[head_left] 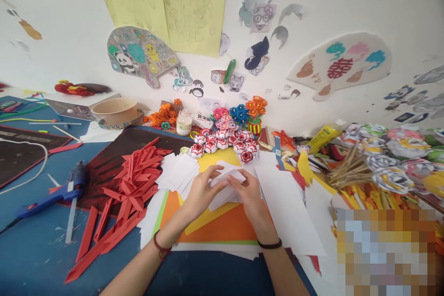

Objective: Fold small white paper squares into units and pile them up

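Two hands fold white paper over a cluttered craft worktop.

The blue worktop (34, 249) fills the lower frame, its right corner hidden by a blurred block. Red paper strips (132, 185) lie left of centre, a glue gun (55, 192) further left. At centre, the left hand (201, 192) and right hand (251, 196) both have fingers clamped on a folded white paper (225, 185), over orange sheets (222, 226); its shape is hard to make out.
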### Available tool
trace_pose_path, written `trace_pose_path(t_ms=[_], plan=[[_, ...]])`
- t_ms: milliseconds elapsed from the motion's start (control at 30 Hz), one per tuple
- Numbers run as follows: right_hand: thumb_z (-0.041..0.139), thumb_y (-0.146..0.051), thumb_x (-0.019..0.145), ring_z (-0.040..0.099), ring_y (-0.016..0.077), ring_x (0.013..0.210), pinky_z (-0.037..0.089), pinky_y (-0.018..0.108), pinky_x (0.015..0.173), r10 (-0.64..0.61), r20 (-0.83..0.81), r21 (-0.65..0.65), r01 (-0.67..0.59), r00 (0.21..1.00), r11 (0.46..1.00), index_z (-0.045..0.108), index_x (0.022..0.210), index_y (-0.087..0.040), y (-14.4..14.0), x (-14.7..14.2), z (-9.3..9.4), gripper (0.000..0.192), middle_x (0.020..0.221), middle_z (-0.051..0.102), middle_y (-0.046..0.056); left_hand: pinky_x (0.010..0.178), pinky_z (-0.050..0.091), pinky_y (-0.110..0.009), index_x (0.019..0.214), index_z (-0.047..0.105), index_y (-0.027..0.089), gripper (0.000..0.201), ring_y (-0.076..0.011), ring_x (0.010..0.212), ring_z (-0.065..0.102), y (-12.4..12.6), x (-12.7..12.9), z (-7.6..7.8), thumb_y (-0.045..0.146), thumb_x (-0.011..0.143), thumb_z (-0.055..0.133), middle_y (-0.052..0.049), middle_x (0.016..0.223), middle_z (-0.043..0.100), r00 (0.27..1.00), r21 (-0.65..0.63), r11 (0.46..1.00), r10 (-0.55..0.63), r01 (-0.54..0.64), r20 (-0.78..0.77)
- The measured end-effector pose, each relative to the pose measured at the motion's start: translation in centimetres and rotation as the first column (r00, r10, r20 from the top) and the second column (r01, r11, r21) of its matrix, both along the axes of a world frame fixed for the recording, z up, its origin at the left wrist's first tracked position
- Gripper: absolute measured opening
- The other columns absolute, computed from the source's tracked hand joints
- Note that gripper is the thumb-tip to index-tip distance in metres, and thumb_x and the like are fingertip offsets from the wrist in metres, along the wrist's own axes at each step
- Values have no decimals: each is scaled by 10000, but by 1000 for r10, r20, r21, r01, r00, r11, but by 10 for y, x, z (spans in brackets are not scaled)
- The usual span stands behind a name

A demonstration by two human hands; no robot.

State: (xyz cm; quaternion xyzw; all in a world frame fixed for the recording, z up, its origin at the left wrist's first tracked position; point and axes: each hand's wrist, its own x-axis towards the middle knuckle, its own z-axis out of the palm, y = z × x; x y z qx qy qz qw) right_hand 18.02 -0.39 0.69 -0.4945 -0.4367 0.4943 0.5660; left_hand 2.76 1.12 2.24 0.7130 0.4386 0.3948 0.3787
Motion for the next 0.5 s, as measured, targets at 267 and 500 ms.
trace_pose_path(t_ms=[267,500], plan=[[727,-335,689,574,159,598,472,273,559,-45,-213,-77,29,976,997,617,827,-170,2,-2,-13,242,710,636,8,644,413,-240,798,657,204,232,-154,672,583,8,-5,-9,407,827,548,-12,747,676,985,61,996,75,-66,-157],[728,-305,697,586,174,666,474,286,605,-70,-286,-36,62,956,997,615,826,-185,5,1,-16,209,775,651,16,684,439,-249,1038,578,244,274,-156,744,599,8,-4,-14,397,811,581,-2,868,685,992,20,1000,13,-11,-127]])
